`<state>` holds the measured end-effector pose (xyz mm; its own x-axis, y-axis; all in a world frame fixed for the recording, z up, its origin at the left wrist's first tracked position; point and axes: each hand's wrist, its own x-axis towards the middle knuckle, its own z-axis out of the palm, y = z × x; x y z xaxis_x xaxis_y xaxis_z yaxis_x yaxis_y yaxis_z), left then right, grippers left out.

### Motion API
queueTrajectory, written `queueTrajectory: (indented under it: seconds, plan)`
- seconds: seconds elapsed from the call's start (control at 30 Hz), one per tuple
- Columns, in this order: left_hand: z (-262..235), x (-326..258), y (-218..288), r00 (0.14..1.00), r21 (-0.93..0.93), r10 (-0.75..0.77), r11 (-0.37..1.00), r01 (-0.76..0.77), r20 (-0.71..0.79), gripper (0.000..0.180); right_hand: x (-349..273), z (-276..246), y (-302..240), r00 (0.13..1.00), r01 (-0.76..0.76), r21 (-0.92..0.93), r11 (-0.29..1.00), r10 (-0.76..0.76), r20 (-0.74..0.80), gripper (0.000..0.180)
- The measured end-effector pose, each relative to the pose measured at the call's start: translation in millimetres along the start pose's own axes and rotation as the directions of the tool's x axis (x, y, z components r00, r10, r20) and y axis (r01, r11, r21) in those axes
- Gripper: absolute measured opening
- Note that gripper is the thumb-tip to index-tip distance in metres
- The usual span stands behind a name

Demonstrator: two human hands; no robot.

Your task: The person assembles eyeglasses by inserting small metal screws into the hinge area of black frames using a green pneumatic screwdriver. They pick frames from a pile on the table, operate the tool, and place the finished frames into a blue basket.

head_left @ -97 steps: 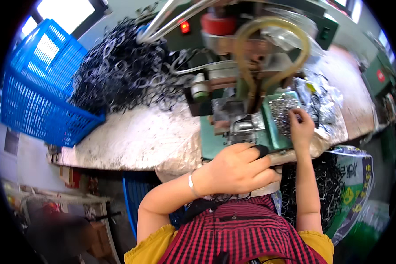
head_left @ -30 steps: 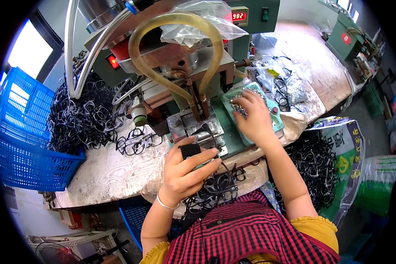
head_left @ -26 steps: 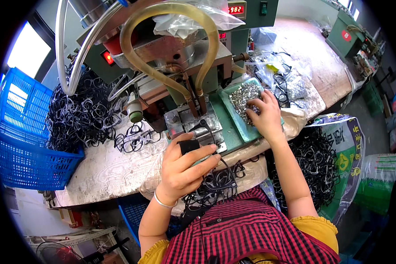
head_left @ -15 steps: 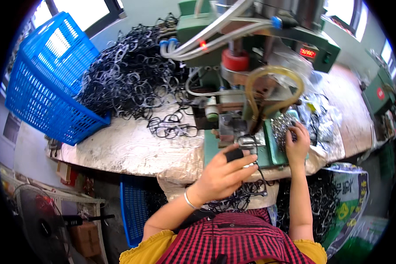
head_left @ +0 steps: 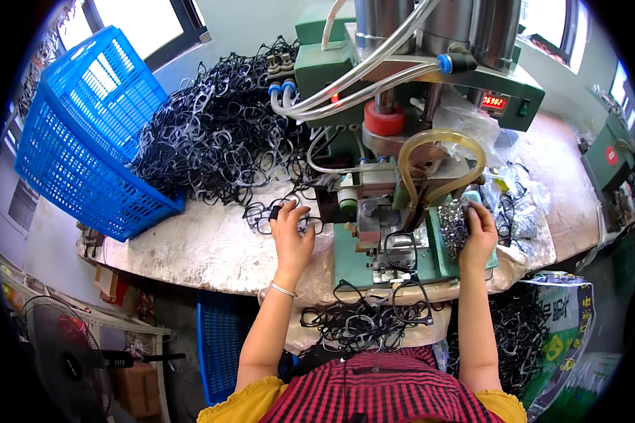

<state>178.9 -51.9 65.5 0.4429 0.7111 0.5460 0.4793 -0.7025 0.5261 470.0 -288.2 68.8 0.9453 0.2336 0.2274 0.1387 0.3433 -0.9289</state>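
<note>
My left hand (head_left: pixel 291 236), with a black band on one finger, reaches over loose dark eyeglass frames (head_left: pixel 262 217) on the table. Its fingers are apart and slightly curled, and they overlap the frames. My right hand (head_left: pixel 478 236) is at the green tray (head_left: pixel 446 262), fingertips drawn together at the edge of a heap of small shiny metal parts (head_left: pixel 453 224); what they pinch is hidden. Between my hands stands a green press (head_left: pixel 349 264) with a metal fixture (head_left: pixel 381 224). A black eyeglass frame (head_left: pixel 415 271) hangs at the front of the fixture, with neither hand on it.
A big pile of eyeglass frames (head_left: pixel 212 134) lies at the back left beside a tilted blue basket (head_left: pixel 85 162). More frames (head_left: pixel 360 321) rest in front of me. Hoses (head_left: pixel 353 88) and a yellowish tube (head_left: pixel 441 137) loop around the press. A fan (head_left: pixel 60 352) stands lower left.
My left hand has moved left from the press fixture to the loose frames on the table. My right hand stays at the metal parts. The frame at the fixture is now free of my hand.
</note>
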Motion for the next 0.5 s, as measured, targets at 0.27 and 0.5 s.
queueTrajectory:
  seconds: [0.27,0.5]
  plan:
    - [4,35,-23,0.918,-0.117,-0.048,0.988,0.101,0.394,0.056,-18,2,-34,0.994,0.063,-0.358,0.932,-0.025,0.110,0.013]
    - [-28,12,-50,0.997,0.154,0.053,0.986,-0.060,0.050,0.053,-56,-44,-57,0.985,0.128,-0.457,0.880,-0.058,0.163,0.012]
